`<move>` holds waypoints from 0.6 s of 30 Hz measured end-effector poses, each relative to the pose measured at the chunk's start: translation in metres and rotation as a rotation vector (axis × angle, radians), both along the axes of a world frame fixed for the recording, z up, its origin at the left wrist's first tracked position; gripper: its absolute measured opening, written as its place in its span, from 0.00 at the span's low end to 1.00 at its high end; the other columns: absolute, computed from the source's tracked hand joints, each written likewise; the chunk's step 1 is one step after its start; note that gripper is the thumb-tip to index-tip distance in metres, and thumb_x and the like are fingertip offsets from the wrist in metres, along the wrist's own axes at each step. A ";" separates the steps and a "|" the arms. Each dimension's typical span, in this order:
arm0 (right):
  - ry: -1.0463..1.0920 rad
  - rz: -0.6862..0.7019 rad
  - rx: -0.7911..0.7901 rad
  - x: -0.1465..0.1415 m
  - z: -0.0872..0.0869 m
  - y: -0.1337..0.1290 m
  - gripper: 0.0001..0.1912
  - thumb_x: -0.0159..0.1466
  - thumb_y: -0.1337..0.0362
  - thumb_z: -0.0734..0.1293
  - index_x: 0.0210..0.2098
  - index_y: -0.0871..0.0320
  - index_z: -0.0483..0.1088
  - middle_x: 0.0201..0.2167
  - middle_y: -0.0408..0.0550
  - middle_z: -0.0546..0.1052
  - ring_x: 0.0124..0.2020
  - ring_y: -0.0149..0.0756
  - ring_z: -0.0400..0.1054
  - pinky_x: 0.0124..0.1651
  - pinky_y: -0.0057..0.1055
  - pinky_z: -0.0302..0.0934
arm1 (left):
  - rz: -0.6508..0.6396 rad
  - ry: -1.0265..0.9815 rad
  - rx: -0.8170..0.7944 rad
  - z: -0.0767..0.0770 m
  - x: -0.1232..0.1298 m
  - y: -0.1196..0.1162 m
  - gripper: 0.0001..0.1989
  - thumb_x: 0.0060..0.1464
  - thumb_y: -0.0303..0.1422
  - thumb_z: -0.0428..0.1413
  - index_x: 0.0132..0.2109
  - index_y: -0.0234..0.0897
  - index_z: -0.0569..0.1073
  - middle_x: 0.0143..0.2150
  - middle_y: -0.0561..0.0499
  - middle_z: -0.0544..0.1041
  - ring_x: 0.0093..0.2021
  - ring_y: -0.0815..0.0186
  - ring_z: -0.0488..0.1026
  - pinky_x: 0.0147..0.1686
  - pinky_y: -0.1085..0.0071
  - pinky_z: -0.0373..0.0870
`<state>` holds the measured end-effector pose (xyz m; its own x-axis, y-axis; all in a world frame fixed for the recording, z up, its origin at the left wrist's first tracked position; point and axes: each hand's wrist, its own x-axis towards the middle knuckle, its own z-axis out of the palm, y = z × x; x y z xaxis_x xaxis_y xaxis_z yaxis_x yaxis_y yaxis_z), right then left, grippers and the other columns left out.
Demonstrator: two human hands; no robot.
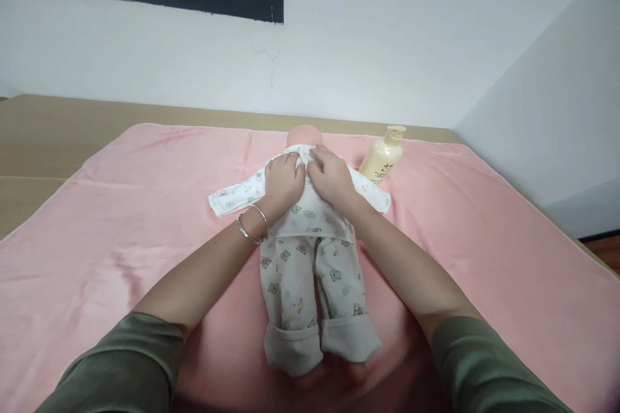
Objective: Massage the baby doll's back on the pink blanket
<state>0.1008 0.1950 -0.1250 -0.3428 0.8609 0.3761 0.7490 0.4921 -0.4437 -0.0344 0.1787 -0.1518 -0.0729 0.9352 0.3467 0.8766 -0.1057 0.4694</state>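
A baby doll lies stretched out with its feet toward me, dressed in a white printed long-sleeved top (310, 222) and matching trousers (296, 284) with turned-up cuffs. Its bald head (304, 135) shows beyond the collar. My left hand (285, 179), a silver bangle on its wrist, has its fingers curled on the top just below the neck. Close beside it, my right hand (333, 177) grips the cloth by the collar, thumb toward the middle. The fabric between the two hands is bunched. Fingertips are partly hidden, and the doll's arms lie spread inside the sleeves.
A pale yellow pump bottle (382, 158) stands tilted to the right of the doll's head. Under everything is a pink cloth (159, 225) over a wooden surface (53, 135). A white wall (363, 44) with a dark window frame (261, 6) rises behind.
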 end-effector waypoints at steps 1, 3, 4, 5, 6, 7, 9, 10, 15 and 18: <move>0.025 -0.020 0.022 0.001 0.002 0.000 0.28 0.68 0.64 0.56 0.64 0.63 0.69 0.70 0.56 0.68 0.72 0.46 0.59 0.74 0.47 0.52 | 0.000 -0.003 -0.001 0.000 0.000 0.000 0.25 0.67 0.36 0.39 0.62 0.36 0.71 0.63 0.39 0.76 0.64 0.51 0.70 0.65 0.52 0.61; 0.048 -0.054 0.058 0.002 0.003 0.001 0.29 0.68 0.64 0.56 0.66 0.63 0.67 0.72 0.56 0.64 0.74 0.46 0.56 0.75 0.48 0.50 | 0.004 -0.012 -0.001 0.000 0.000 -0.001 0.25 0.67 0.36 0.39 0.62 0.36 0.71 0.63 0.39 0.76 0.64 0.51 0.70 0.66 0.51 0.61; 0.040 -0.053 0.054 0.002 0.002 0.001 0.29 0.68 0.64 0.56 0.66 0.63 0.67 0.72 0.56 0.64 0.74 0.46 0.55 0.76 0.48 0.49 | 0.007 -0.017 -0.002 0.000 0.001 -0.001 0.25 0.67 0.36 0.39 0.63 0.36 0.71 0.63 0.39 0.76 0.64 0.50 0.70 0.66 0.51 0.60; 0.023 -0.042 0.034 0.002 0.000 0.003 0.28 0.68 0.64 0.56 0.66 0.64 0.67 0.72 0.57 0.64 0.74 0.46 0.55 0.76 0.49 0.48 | 0.011 -0.020 -0.005 0.001 0.001 -0.002 0.25 0.66 0.36 0.39 0.63 0.36 0.71 0.63 0.38 0.76 0.64 0.50 0.70 0.66 0.50 0.61; 0.002 -0.024 0.005 0.002 -0.003 0.004 0.28 0.69 0.64 0.56 0.65 0.63 0.68 0.71 0.57 0.66 0.74 0.46 0.56 0.76 0.49 0.48 | 0.015 -0.022 -0.010 0.001 0.001 -0.002 0.25 0.66 0.36 0.39 0.63 0.36 0.71 0.63 0.38 0.76 0.63 0.49 0.70 0.66 0.49 0.61; -0.019 0.000 -0.027 0.002 -0.006 0.006 0.28 0.69 0.64 0.55 0.65 0.63 0.68 0.70 0.58 0.67 0.74 0.46 0.56 0.76 0.50 0.48 | 0.018 -0.024 -0.016 0.002 0.001 -0.002 0.25 0.66 0.36 0.40 0.62 0.36 0.71 0.63 0.38 0.76 0.63 0.48 0.70 0.65 0.48 0.62; -0.062 0.065 -0.078 0.003 -0.011 0.011 0.28 0.71 0.62 0.54 0.66 0.62 0.67 0.71 0.58 0.66 0.74 0.46 0.55 0.76 0.51 0.46 | 0.032 -0.030 -0.030 0.004 0.002 -0.003 0.25 0.66 0.37 0.40 0.62 0.38 0.71 0.63 0.38 0.76 0.64 0.48 0.70 0.65 0.47 0.61; -0.084 0.097 -0.095 0.005 -0.012 0.013 0.28 0.72 0.61 0.53 0.67 0.62 0.66 0.72 0.59 0.64 0.75 0.47 0.53 0.76 0.52 0.45 | 0.043 -0.035 -0.037 0.004 0.002 -0.003 0.24 0.66 0.37 0.40 0.62 0.39 0.71 0.63 0.39 0.76 0.64 0.49 0.70 0.66 0.46 0.60; -0.199 0.079 -0.216 0.015 -0.002 0.011 0.32 0.74 0.51 0.52 0.73 0.57 0.56 0.77 0.59 0.52 0.78 0.55 0.44 0.74 0.64 0.42 | 0.070 -0.043 -0.056 0.007 0.003 -0.005 0.23 0.66 0.38 0.41 0.61 0.43 0.72 0.64 0.41 0.75 0.65 0.48 0.69 0.67 0.41 0.57; -0.290 0.061 -0.311 0.027 0.023 -0.005 0.32 0.73 0.50 0.55 0.72 0.55 0.58 0.74 0.60 0.59 0.73 0.62 0.56 0.69 0.62 0.55 | 0.075 -0.017 -0.041 0.012 0.003 -0.008 0.24 0.65 0.38 0.42 0.60 0.40 0.73 0.63 0.39 0.76 0.65 0.48 0.69 0.67 0.43 0.59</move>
<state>0.1277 0.1901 -0.1023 -0.4500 0.8928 -0.0175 0.8380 0.4155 -0.3537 -0.0317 0.1703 -0.1403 -0.1487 0.9403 0.3062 0.8731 -0.0205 0.4871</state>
